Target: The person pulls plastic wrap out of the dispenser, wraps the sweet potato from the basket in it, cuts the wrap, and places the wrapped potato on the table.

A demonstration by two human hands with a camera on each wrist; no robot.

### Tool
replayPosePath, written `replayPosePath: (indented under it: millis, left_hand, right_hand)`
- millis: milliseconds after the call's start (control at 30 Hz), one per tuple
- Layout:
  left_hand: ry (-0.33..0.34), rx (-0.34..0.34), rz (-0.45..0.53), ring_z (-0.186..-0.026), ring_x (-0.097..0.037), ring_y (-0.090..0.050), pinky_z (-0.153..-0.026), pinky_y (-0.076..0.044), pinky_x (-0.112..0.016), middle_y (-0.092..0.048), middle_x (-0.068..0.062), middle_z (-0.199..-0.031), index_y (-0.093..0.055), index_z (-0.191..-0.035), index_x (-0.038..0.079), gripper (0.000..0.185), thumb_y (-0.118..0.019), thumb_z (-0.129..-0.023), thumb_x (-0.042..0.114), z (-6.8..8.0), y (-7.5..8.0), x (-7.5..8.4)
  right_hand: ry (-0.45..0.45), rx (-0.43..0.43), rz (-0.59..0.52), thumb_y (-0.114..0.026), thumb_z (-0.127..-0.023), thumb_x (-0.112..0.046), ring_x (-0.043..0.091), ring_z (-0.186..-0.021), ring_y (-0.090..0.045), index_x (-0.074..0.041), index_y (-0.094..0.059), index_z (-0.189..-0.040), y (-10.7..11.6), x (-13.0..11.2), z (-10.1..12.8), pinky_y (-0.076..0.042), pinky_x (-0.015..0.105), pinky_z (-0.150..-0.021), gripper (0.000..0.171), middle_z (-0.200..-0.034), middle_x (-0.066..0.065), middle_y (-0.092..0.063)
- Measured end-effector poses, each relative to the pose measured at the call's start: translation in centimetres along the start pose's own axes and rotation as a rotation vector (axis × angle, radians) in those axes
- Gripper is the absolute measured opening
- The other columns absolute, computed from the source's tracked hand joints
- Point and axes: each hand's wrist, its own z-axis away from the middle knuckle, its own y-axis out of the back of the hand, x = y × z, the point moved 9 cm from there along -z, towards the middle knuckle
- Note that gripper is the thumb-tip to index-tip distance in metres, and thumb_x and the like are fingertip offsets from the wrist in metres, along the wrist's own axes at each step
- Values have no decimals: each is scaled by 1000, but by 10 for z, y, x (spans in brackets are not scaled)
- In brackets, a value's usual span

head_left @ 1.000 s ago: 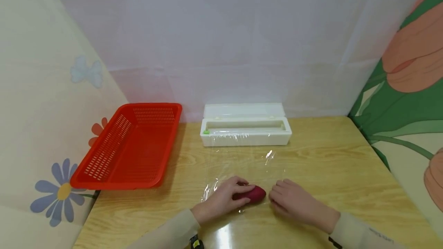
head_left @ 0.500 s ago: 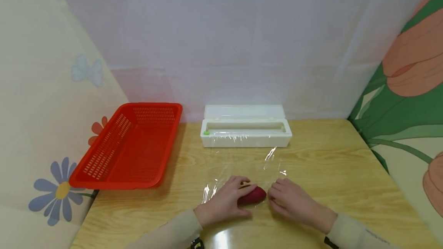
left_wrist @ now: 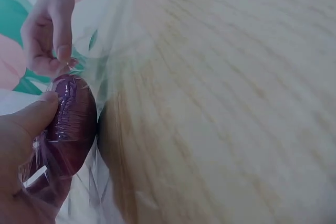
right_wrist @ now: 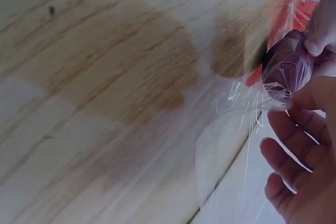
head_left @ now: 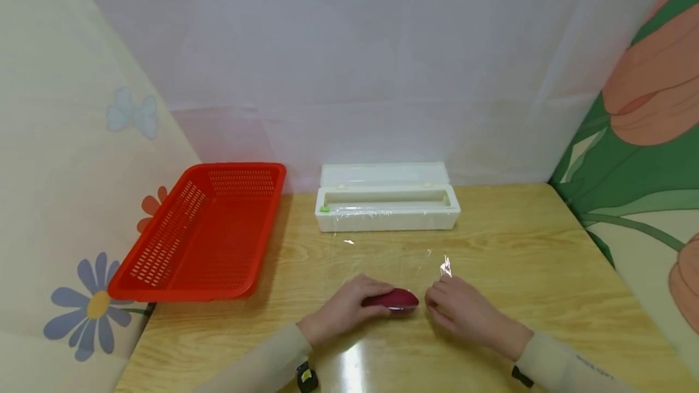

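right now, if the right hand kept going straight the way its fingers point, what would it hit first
Most likely the purple sweet potato. The right hand points its fingertips left at the potato's near end, where it pinches the cling film. The left hand grips the far side. Depth is hard to judge.

Bare table [head_left: 524, 259] lies open right of the hands; red basket [head_left: 204, 232] and white dispenser [head_left: 388, 208] block left and rear.

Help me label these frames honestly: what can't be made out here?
- Sweet potato: head view, near end hidden under the left hand.
- Cling film: head view, edges too transparent to trace.
- Dispenser box: roll inside hidden by its wall.
- Right hand: right wrist view, cut off by the frame edge.
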Motion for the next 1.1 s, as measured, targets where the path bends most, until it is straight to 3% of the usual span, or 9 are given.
replayPosePath:
  millis: [267,433,533,667,767,900,1100]
  left_hand:
    - [116,-55,76,-121,-19,-62,-107,-50,-42,-68,-3,-134,-65,-141,15,45,-59,-105,41,-8,2,-16]
    - [107,-48,59,-116,-22,-64,-104,-51,-41,-68,-7,-128,-67,-138,9,39,-58,-108,32,-15,5,-18]
    - [96,-44,31,-113,-22,-65,-102,-53,-40,-69,-8,-124,-68,-136,8,36,-57,-108,28,-18,6,-17]
    - [122,-52,22,-109,-20,-64,-98,-54,-37,-69,-6,-120,-69,-136,9,36,-57,-108,29,-21,6,-19]
    - [129,-48,25,-106,-17,-64,-94,-55,-34,-68,-4,-117,-71,-133,9,34,-57,-108,28,-24,7,-21]
    - [119,-22,41,-97,-12,-65,-86,-56,-29,-71,-3,-108,-75,-125,8,29,-60,-107,25,-28,10,-22]
    - [196,17,167,-89,-3,-68,-82,-55,-24,-78,6,-100,-81,-112,17,21,-68,-102,30,-31,16,-34]
  right_hand:
    - [-175,-92,-13,-75,-92,-17,6,-80,-52,-21,-66,-91,-9,18,-8,-51,31,-75,10,-84,-12,-61]
    - [-222,-57,26,-76,-91,-16,10,-79,-54,-17,-67,-93,-6,23,-17,-51,33,-73,9,-84,-7,-63]
    - [-176,1,100,-79,-88,-12,17,-86,-59,-10,-71,-103,2,19,-25,-54,37,-80,17,-93,0,-68]
    - [23,43,197,-81,-85,-11,20,-98,-62,-7,-71,-122,8,-6,-31,-55,38,-88,39,-108,3,-70]
    - [135,33,232,-80,-87,-22,17,-101,-61,-9,-71,-128,3,-21,-34,-53,34,-88,44,-116,0,-71]
    - [112,-20,238,-78,-92,-35,17,-104,-61,-10,-70,-134,-9,-22,-36,-51,34,-90,50,-122,-1,-71]
    - [56,-64,214,-78,-92,-35,19,-107,-60,-8,-67,-136,-17,-15,-38,-51,37,-91,53,-123,2,-69]
